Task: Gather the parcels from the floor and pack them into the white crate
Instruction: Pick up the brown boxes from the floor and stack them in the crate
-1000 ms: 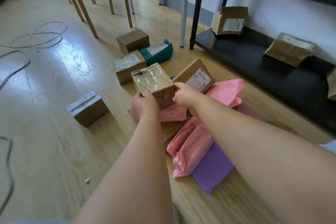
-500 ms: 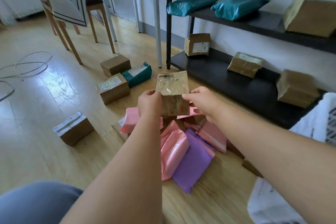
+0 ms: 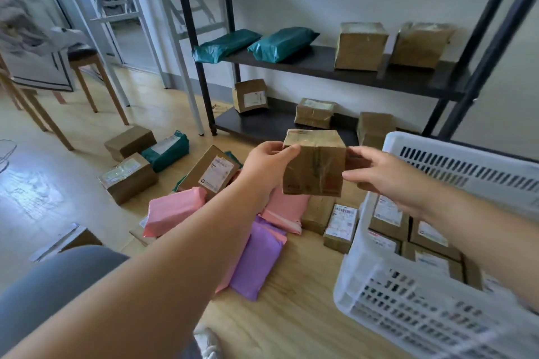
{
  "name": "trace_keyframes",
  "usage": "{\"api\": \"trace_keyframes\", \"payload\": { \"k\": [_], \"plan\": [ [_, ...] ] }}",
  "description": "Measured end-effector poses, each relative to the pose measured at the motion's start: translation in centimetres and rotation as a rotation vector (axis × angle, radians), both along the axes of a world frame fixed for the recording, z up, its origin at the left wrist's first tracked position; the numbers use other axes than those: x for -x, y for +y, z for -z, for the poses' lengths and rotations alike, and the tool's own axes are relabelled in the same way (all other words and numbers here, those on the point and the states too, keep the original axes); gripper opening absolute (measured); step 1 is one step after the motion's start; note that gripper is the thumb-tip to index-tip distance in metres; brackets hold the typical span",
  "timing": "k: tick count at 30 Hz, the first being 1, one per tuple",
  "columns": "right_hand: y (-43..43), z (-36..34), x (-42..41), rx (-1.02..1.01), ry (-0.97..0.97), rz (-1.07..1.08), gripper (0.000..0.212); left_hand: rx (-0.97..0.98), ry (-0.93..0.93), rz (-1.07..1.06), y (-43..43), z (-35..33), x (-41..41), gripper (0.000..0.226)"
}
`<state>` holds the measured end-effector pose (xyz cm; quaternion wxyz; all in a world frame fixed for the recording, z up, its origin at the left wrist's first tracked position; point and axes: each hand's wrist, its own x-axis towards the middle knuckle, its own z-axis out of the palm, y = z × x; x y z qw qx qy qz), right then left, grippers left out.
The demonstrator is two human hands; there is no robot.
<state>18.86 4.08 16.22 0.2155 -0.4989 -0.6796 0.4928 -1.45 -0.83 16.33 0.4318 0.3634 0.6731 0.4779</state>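
The left hand (image 3: 269, 166) grips a brown taped cardboard box (image 3: 313, 166) in the air beside the white plastic crate (image 3: 408, 300). The right hand (image 3: 390, 181) touches it with straight fingers. Labelled brown boxes (image 3: 389, 220) lie inside the crate.

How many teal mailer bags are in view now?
3: left teal bag and right teal bag on the upper shelf; third teal bag on the floor. Others may be hidden.

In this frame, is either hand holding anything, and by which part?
The left hand grips a taped brown box by its upper left corner. The right hand lies open at its right side; whether it touches cannot be told.
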Motion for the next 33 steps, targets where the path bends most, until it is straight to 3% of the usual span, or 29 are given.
{"api": "trace_keyframes", "payload": {
  "k": [4,7,11,17,21,27,33],
  "plan": [
    [-0.1,-1.1,-2.1,0.049,0.062,-0.028,0.048,0.0,-0.054,0.118,-0.2,-0.4,-1.8,0.052],
    [0.2,-1.1,-2.7,0.053,0.111,-0.044,0.06,-0.04,-0.082,0.141,0.4,0.1,-2.6,0.057],
    [-0.1,-0.8,-4.1,-0.026,0.035,-0.086,0.073,-0.064,-0.102,0.129,1.3,0.4,-3.8,0.054],
    [0.4,-0.2,-4.8,-0.168,-0.009,-0.022,0.065,0.034,-0.145,0.063,2.1,1.1,-4.5,0.046],
    [0.6,0.1,-4.7,-0.163,0.064,0.052,0.05,0.032,-0.124,0.141,2.1,1.0,-4.4,0.042],
    [0.7,0.3,-4.7,-0.09,0.099,0.113,0.036,-0.045,0.013,0.287,1.7,1.6,-3.5,0.054],
    [0.5,0.7,-4.1,-0.107,0.066,0.16,0.033,-0.043,0.027,0.224,1.9,2.2,-3.3,0.05]
  ]
}}
